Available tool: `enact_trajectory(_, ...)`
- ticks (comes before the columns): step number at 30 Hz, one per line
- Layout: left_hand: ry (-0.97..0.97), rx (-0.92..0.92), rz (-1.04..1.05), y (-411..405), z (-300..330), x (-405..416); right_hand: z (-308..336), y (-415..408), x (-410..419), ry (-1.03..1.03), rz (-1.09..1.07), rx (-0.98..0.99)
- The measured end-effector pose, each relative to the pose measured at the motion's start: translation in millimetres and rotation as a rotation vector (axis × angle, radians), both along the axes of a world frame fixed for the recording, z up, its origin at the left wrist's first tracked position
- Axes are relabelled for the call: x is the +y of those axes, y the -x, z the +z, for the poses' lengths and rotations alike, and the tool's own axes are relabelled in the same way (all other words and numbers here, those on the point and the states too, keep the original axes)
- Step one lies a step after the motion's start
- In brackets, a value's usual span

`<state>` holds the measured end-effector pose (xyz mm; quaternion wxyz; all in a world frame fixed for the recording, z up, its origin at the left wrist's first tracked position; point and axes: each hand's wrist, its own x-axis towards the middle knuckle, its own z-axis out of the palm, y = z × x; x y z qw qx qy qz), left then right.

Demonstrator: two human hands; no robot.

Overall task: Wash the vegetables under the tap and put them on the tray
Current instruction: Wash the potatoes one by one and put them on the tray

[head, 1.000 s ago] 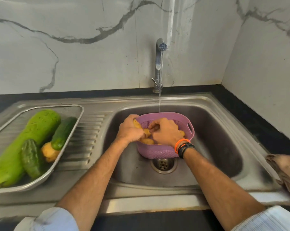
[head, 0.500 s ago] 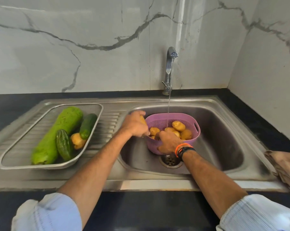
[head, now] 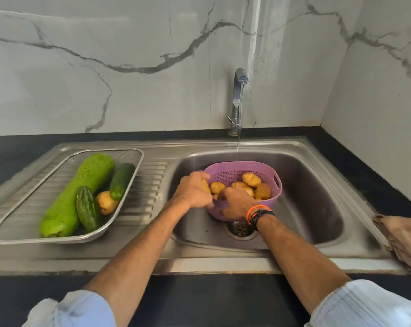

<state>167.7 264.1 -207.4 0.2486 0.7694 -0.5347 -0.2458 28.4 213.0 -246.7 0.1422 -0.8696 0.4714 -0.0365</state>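
Potato (head: 205,185) gripped by left hand (head: 192,192); right hand (head: 236,204) grips purple basket (head: 251,169) rim.

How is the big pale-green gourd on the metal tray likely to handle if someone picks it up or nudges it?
The big pale-green gourd probably feels heavy: it spans nearly the length of the metal mesh tray. Its rounded, cylindrical body suggests it could roll if pushed sideways, though the dark ridged gourd lying against it may block that. Its skin may be slippery if wet, which cannot be told here.

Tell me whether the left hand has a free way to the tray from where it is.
Probably yes. The left hand holds a potato at the basket's left rim, and only bare draining board lies between it and the tray.
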Motion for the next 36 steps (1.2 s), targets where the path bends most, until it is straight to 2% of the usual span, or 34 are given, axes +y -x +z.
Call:
enact_trajectory(4, 0.246, 0.109, 0.011, -4, 40, -4, 1, -1, 0, -0.009, 0.003, 0.004)
enact_trajectory(6, 0.284, 0.11, 0.019, -3, 44, -1, 2, 0, 0, -0.013, 0.001, 0.004)
enact_trajectory(11, -0.018, -0.002, -0.002, 4, -9, 7, -1, -1, 0, -0.014, -0.001, -0.005)
enact_trajectory(13, -0.081, -0.002, -0.018, 7, -22, 10, -1, -2, 0, -0.016, -0.002, -0.016)
enact_trajectory(21, 0.101, 0.055, 0.036, -9, 13, 10, 7, -5, 8, -0.003, -0.022, -0.034)
enact_trajectory(25, 0.183, 0.078, 0.119, -35, 44, 27, 27, -19, 17, 0.026, 0.011, -0.167)
enact_trajectory(29, 0.273, -0.011, 0.176, -71, 72, 59, 52, -53, 32, 0.018, 0.063, -0.361)
enact_trajectory(36, 0.281, -0.037, 0.296, -131, 94, 122, 83, -121, 76, -0.063, 0.12, -0.621)
